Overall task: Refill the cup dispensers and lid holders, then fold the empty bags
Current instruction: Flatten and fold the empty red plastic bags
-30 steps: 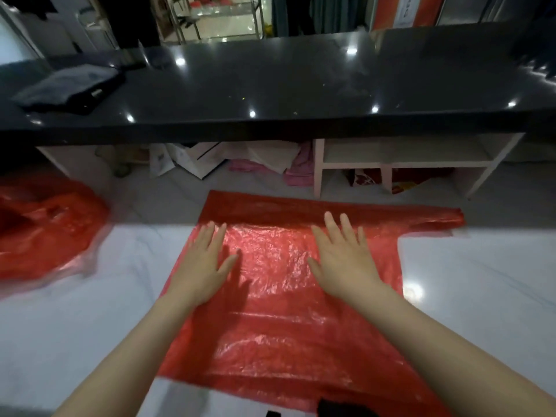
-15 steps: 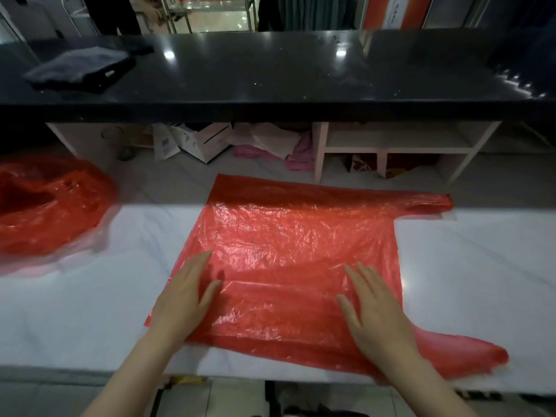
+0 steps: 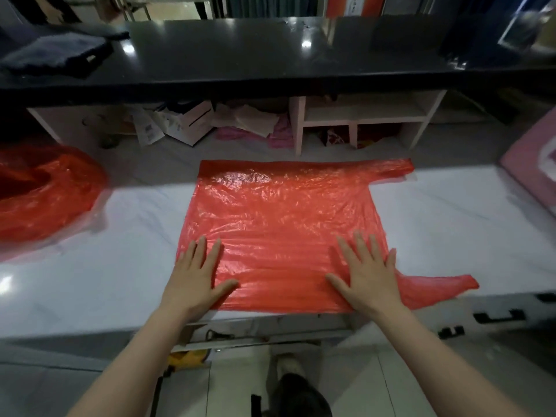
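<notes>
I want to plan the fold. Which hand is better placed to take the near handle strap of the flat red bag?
The right hand, probably. It presses flat beside the near handle strap; the left hand rests at the flat red bag's opposite edge.

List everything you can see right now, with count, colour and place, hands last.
flat plastic bag: 1, red, spread on the white counter, centre
crumpled plastic bag: 1, red, counter's left end
white counter: 1, marbled white, foreground
black upper counter: 1, glossy black, behind
dark folded cloth: 1, dark, black counter's left
paper boxes: several, white, under the black counter
pink item: 1, pink, right edge, unclear what
left hand: flat on the bag's near left corner
right hand: flat on the bag's near right
</notes>
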The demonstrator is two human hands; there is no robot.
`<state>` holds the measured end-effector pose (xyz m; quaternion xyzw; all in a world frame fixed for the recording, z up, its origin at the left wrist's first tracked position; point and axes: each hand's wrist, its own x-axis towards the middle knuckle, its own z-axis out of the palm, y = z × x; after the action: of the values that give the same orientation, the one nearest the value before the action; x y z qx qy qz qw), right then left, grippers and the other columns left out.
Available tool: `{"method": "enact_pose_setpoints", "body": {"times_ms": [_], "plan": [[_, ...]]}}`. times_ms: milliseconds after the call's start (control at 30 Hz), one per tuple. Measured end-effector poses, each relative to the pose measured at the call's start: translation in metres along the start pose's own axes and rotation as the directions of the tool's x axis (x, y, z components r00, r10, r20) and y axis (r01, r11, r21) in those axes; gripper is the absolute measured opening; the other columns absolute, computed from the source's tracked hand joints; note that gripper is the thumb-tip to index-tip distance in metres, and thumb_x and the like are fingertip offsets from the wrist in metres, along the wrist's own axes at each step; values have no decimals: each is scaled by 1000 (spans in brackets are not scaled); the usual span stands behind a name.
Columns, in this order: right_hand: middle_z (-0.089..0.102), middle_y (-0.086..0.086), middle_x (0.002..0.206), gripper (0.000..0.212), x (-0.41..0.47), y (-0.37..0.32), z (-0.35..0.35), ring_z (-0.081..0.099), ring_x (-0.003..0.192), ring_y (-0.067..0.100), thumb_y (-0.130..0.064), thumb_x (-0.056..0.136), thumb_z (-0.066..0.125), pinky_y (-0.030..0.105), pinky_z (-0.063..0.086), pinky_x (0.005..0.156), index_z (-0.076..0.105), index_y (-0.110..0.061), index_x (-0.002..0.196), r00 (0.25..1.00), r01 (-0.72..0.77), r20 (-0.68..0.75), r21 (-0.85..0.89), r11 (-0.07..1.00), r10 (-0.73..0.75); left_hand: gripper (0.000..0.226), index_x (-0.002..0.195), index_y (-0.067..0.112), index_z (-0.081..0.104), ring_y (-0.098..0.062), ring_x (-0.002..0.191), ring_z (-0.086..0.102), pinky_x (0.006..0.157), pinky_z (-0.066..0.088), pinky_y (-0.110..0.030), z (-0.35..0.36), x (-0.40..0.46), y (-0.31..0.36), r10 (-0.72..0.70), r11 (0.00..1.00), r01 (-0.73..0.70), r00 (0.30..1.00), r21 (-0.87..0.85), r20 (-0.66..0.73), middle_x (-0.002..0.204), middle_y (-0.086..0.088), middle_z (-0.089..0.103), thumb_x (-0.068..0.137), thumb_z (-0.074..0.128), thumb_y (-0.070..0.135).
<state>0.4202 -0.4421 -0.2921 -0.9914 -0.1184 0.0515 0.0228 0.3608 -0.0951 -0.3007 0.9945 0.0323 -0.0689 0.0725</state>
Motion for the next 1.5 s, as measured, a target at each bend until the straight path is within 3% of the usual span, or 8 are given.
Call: {"method": "enact_pose_setpoints", "body": {"times_ms": [100,433,600,800,1067,1200,1367,1500], "plan": [[18,8,158,83,-23,9,-3,15,145,30,-75,84,1,65,5,109,22,-30,150,995,-26,-98,-7,1000,25,95,138,35,-29,-25,145,-17,117,-5,-41,0,0,-2,-28,999,28,1000,17,5,156,-6,-21,69,6,90],[-8,3,161,93,-63,94,18,-12,146,28,-86,70,-10,47,0,119,-2,-39,150,983,-177,55,51,983,174,96,146,34,-20,-24,146,-14,117,-3,-42,-2,-5,-8,-38,999,38,999,0,16,158,-5,-18,72,12,86],[-25,-1,154,94,-73,78,10,-29,140,28,-83,74,30,47,-16,113,-17,-44,144,994,-98,-56,-11,995,97,81,152,27,14,-14,146,-5,117,3,-40,-12,-29,-12,103,990,-124,960,-66,-260,159,3,1,87,26,74],[58,14,125,67,-76,21,12,52,118,42,-3,53,84,57,40,94,67,-18,116,949,129,-303,119,984,-88,86,138,14,48,-28,140,28,112,20,-46,-13,-64,-18,184,977,-206,940,-48,-287,149,-7,37,86,19,75],[69,-5,91,41,-73,28,0,64,91,25,4,60,77,48,37,87,75,-24,90,951,135,-298,176,975,-78,98,145,27,36,-16,138,30,109,30,-40,-5,-85,-61,197,976,-205,974,-69,-108,152,8,28,69,28,90],[69,-3,90,30,-63,23,-13,61,96,23,0,74,65,49,27,99,71,-24,91,958,27,-288,155,988,19,88,145,28,33,-21,134,41,103,43,-41,0,-95,-77,238,963,-251,964,-99,-121,150,5,33,72,74,55],[64,-1,107,26,-51,14,-26,54,110,23,-9,84,57,49,16,107,71,-23,100,950,-34,-304,116,993,68,56,113,39,51,-7,83,61,65,46,-17,-3,-94,-67,-106,848,-43,963,-528,-248,109,15,62,78,62,-2],[60,14,105,29,-50,15,-36,51,106,33,-14,80,63,48,28,97,67,-13,109,807,-58,-558,251,966,193,24,88,31,63,-5,81,64,68,52,-24,-20,-79,-51,-401,584,9,873,-812,-278,84,14,68,92,55,9]]}}
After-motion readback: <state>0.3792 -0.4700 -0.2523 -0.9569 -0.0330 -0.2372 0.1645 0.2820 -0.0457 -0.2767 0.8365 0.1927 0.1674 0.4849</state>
